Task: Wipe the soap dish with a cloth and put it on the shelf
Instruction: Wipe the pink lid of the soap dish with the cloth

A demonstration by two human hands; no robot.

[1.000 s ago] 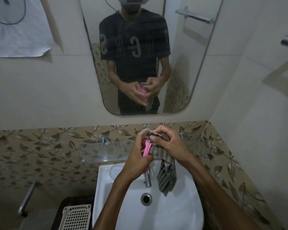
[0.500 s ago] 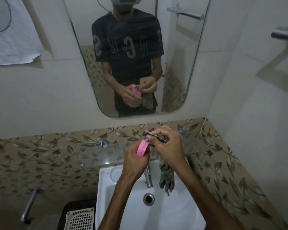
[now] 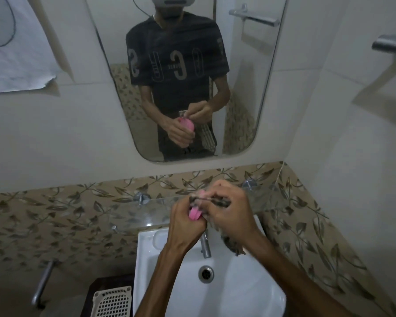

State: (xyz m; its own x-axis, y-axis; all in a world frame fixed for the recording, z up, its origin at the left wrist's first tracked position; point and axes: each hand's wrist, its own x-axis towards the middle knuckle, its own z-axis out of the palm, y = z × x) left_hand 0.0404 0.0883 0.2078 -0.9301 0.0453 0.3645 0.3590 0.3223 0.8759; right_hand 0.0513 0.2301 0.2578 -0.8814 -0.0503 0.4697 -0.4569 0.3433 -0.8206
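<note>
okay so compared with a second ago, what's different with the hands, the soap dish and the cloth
The left hand has turned the pink soap dish and now wraps further round it, so less pink shows. The right hand has shifted the striped cloth across the dish; less cloth hangs below it. The head camera has tipped a little, shifting the view. Unchanged: both hands keep their hold above the sink, and the glass shelf carries nothing.
</note>
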